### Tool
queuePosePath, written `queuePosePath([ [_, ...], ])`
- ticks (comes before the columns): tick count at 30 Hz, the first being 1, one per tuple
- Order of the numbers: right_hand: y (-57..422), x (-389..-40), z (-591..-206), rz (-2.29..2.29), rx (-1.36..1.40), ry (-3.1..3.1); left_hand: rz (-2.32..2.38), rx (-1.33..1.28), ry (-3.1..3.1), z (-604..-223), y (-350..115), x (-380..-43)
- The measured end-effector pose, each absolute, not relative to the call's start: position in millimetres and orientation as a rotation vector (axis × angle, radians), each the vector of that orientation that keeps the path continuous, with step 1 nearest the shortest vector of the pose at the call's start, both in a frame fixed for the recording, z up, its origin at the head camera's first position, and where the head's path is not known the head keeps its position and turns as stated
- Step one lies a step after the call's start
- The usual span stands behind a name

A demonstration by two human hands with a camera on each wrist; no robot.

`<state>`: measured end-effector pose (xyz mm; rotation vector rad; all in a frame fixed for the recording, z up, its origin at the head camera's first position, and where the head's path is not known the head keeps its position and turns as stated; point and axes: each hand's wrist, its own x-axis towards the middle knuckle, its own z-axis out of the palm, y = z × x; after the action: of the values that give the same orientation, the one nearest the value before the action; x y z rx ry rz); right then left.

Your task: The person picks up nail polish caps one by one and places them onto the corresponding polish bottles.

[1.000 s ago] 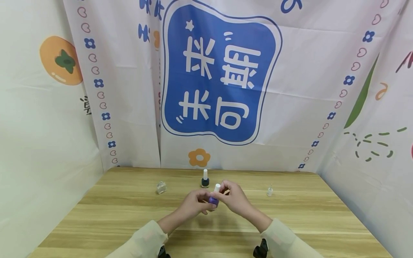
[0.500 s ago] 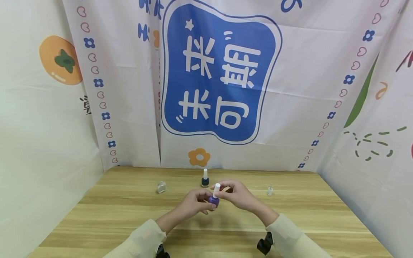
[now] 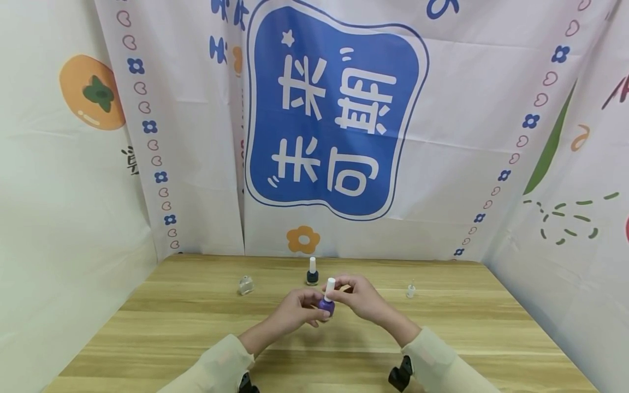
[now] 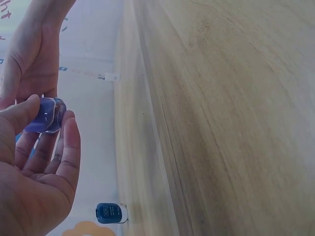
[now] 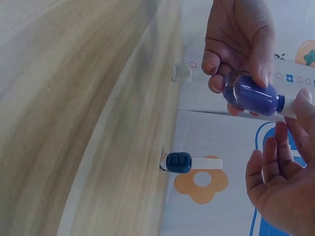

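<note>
A nail polish bottle of purple polish is held up over the table, its white cap pointing upward with a slight tilt. My left hand grips the glass body between thumb and fingers. On the cap, my right hand pinches with thumb and fingertips. In the right wrist view a short purple neck shows between body and cap. Just behind both hands, a dark teal nail polish bottle stands upright with its white cap on.
To the left stands a clear glass bottle without a cap. A small white cap stands brush-up at the right. The wooden table ends at a printed cloth backdrop, with cloth on both sides too.
My right thumb has drawn back to the right along the cap, and the right wrist has turned and shifted slightly right. The left hand and bottle have barely moved.
</note>
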<state>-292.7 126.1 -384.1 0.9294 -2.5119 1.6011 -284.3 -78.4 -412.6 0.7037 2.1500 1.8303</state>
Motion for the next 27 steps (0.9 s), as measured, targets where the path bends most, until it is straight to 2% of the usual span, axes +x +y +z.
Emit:
queuePosePath([
  [11, 119.8, -291.5, -391.7, 1.695, 0.82, -2.483, 1.856, 0.683, 2.152, -414.3, -76.7, -285.8],
  [16, 115.9, -281.2, -380.6, 1.668, 0.814, -2.498, 1.849, 0.689, 2.153, -413.9, -77.6, -285.8],
  [27, 136.5, -299.4, -383.5, 1.691, 1.053, -2.584, 1.831, 0.683, 2.121, -407.8, -81.6, -284.5],
])
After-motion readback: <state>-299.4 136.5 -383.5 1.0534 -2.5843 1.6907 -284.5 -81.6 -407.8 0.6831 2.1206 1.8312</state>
